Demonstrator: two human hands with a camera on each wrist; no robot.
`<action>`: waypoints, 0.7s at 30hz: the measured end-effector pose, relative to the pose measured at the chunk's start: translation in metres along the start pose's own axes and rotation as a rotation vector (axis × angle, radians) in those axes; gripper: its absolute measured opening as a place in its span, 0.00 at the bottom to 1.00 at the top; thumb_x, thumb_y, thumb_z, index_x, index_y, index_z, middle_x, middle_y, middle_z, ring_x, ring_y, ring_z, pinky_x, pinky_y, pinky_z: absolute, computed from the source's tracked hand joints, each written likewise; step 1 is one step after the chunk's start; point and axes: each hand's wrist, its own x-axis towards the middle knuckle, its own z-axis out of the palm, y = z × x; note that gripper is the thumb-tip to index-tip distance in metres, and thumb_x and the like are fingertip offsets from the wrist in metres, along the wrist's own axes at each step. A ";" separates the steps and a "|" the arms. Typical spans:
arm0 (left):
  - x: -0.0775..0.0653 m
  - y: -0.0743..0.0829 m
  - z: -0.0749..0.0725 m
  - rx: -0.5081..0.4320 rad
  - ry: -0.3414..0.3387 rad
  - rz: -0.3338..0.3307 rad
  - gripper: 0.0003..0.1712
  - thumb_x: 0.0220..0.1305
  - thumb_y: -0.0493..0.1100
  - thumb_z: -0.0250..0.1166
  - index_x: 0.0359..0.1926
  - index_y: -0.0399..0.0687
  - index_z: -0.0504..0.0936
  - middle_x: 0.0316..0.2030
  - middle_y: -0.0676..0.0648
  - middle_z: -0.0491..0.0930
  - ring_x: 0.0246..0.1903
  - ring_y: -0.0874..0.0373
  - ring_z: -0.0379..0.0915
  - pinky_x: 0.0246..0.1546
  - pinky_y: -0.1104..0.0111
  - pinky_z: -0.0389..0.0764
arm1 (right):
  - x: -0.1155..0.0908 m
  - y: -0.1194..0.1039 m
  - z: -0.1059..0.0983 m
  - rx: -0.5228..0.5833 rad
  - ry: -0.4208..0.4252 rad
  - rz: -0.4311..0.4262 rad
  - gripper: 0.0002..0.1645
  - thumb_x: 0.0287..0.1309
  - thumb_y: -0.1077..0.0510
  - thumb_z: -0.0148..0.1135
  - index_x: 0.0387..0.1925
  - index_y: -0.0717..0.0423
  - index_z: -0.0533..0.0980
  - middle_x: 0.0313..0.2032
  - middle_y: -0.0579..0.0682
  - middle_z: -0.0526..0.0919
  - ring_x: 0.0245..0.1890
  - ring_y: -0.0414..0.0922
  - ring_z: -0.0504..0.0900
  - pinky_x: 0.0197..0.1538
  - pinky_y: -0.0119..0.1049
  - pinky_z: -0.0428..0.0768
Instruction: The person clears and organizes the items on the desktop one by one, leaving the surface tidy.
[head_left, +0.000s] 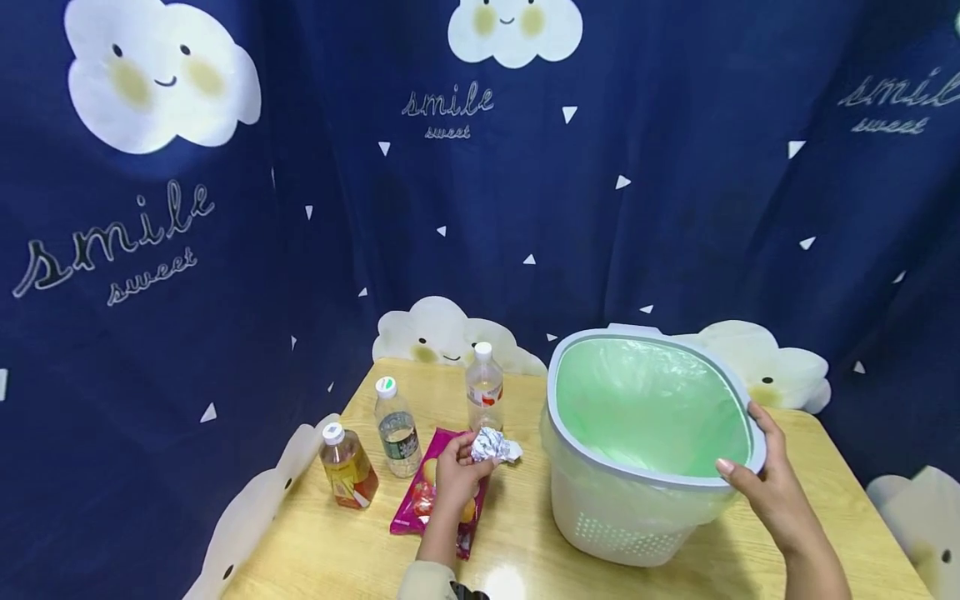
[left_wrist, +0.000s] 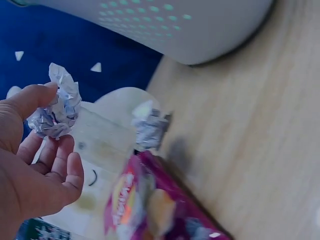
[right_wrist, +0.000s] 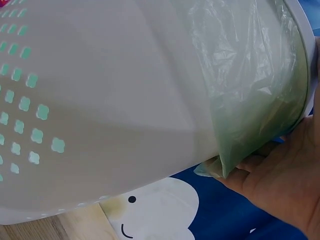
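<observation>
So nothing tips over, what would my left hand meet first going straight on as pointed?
Probably the clear plastic bottle behind the crumpled paper in that hand, though depth is unclear.

"smile" and "sweet", repeated on blue curtain, snack bag lettering blurred

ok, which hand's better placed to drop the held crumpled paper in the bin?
Left, I'd say. The left hand pinches the crumpled paper, with the open bin just to its right. The right hand grips the bin's rim on the far side from the paper.
</observation>
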 end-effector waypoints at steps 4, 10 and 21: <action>0.002 0.015 -0.001 -0.017 -0.015 0.005 0.31 0.39 0.27 0.73 0.50 0.29 0.74 0.36 0.40 0.75 0.33 0.52 0.71 0.28 0.73 0.75 | 0.003 -0.002 -0.001 0.006 -0.004 0.001 0.49 0.56 0.70 0.52 0.72 0.45 0.39 0.64 0.59 0.45 0.53 0.36 0.63 0.45 0.17 0.66; 0.003 0.026 -0.001 0.051 -0.051 0.007 0.32 0.38 0.32 0.76 0.48 0.30 0.74 0.36 0.42 0.75 0.33 0.54 0.70 0.30 0.71 0.75 | 0.000 0.002 -0.002 0.021 0.001 -0.010 0.49 0.56 0.71 0.51 0.72 0.45 0.40 0.64 0.59 0.46 0.51 0.34 0.65 0.44 0.18 0.68; 0.002 0.065 0.001 -0.050 -0.190 -0.014 0.30 0.41 0.26 0.71 0.48 0.28 0.69 0.39 0.38 0.76 0.37 0.51 0.74 0.36 0.67 0.77 | 0.001 0.003 -0.002 -0.016 0.014 -0.003 0.49 0.56 0.71 0.51 0.72 0.45 0.40 0.64 0.57 0.46 0.50 0.34 0.64 0.44 0.16 0.66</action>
